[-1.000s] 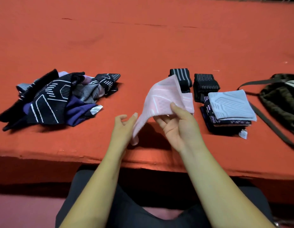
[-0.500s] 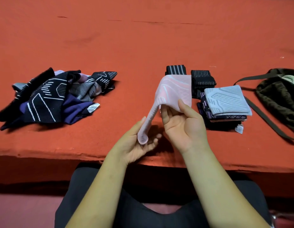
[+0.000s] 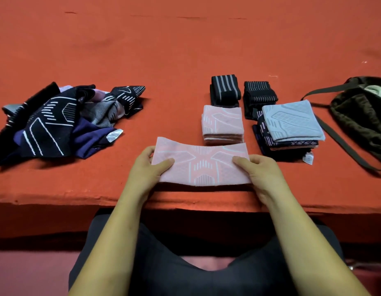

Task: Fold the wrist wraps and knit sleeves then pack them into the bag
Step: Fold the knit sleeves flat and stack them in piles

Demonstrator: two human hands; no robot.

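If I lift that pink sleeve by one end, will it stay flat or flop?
Probably flop: the pink sleeve is thin knit, lying limp between the left hand and right hand. Likely light, and the red cloth should resist sliding.

Unidentifiable room: orange-red cloth-covered table [image 3: 185, 50]

red table [image 3: 185, 50]: sleeve pile [image 3: 57, 122], folded stacks [image 3: 290, 129], bag [image 3: 360, 116].

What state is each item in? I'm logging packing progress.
Pink sleeve: flat, held at both ends.
Left hand: gripping.
Right hand: gripping.
Pink stack: folded.
Blue-topped stack: folded.
Striped wraps: folded.
Dark pile: unfolded.
Bag: open, slumped.
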